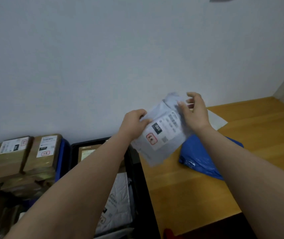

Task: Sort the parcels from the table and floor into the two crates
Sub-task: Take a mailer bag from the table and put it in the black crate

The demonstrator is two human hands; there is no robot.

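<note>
A pale grey poly mailer is held in the air above the left edge of the wooden desk, its printed label facing up toward the camera. The left hand pinches the mailer's left edge between thumb and curled fingers, while the right hand is at the upper right corner with its fingers loosely bent; motion blur there makes it hard to tell whether it truly pinches the film or only touches it. The mailer looks thin, limp and light: it bends between the two hands and its lower corner droops, so it probably holds something soft or flat. The plastic film is likely slick, so a pinch near an edge or corner, with fingers pressing through to the contents, seems safer than a flat palm. Behind it a blue plastic parcel lies crumpled on the desk, equally soft by its look. To the left the black crate already holds white mailers, and the blue crate holds stiff taped cardboard boxes, so this soft one would seem to belong in the black crate.
</note>
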